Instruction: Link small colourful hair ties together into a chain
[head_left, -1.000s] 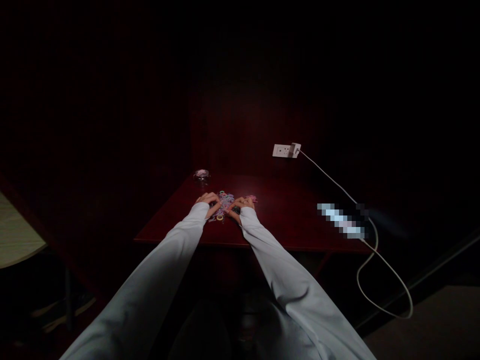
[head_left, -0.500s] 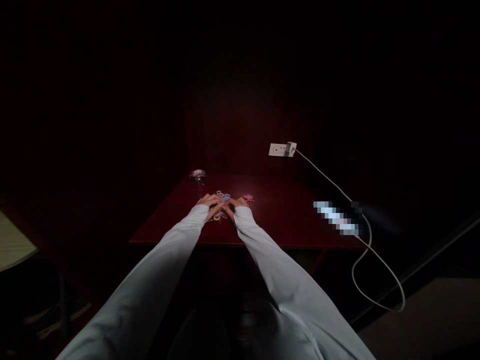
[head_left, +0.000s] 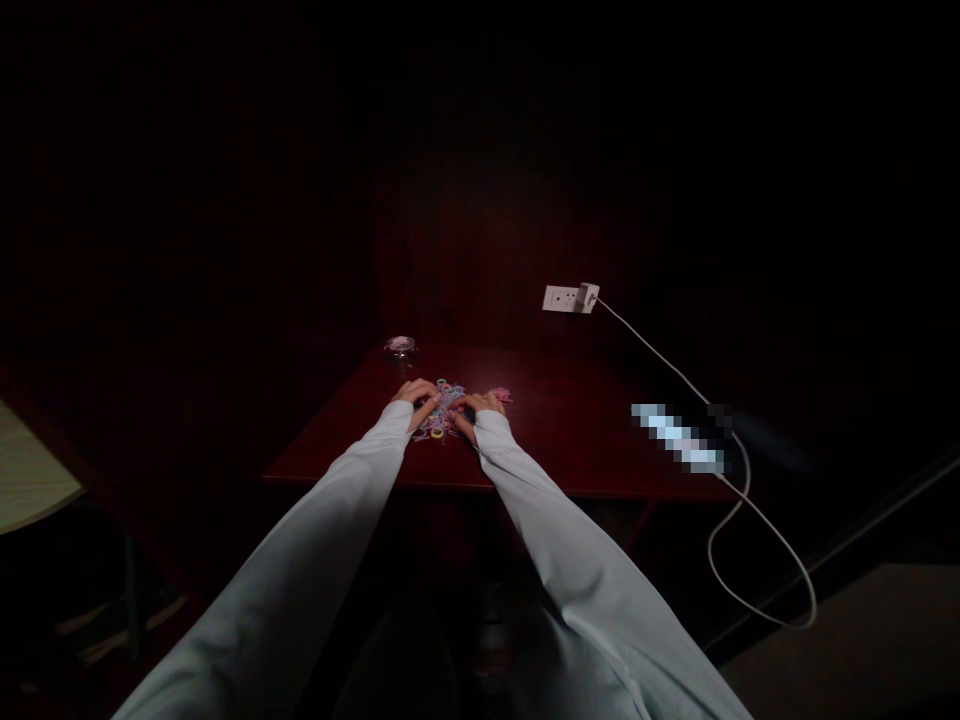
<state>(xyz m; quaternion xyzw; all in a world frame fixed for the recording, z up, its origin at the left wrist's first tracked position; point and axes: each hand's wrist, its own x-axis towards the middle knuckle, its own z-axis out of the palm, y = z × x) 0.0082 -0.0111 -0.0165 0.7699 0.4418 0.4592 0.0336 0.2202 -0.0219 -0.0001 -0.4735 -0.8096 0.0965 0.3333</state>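
Note:
A loose heap of small, ring-shaped hair ties (head_left: 450, 393) in mixed colours lies on the dark red table (head_left: 570, 450), between my hands. My left hand (head_left: 415, 394) rests at the heap's left edge, its fingers and thumb apart. On the opposite side my right hand (head_left: 480, 403) reaches in from the right, fingers bent and separate from the thumb. No hair tie shows clearly in either hand. Just behind my right hand sits a smaller pile of pink hair ties (head_left: 502, 395). A yellow ring (head_left: 437, 434) lies at the near side of the heap.
A clear jar (head_left: 400, 348) with a pinkish top stands at the table's back left corner. On the right lies a blurred bright device (head_left: 679, 438) with a white cable (head_left: 649, 345) running to a wall socket (head_left: 562, 299). A pale round tabletop (head_left: 30, 475) shows at far left.
My hands have moved apart a little, and more of the hair tie heap shows between them. The whole view has shifted slightly.

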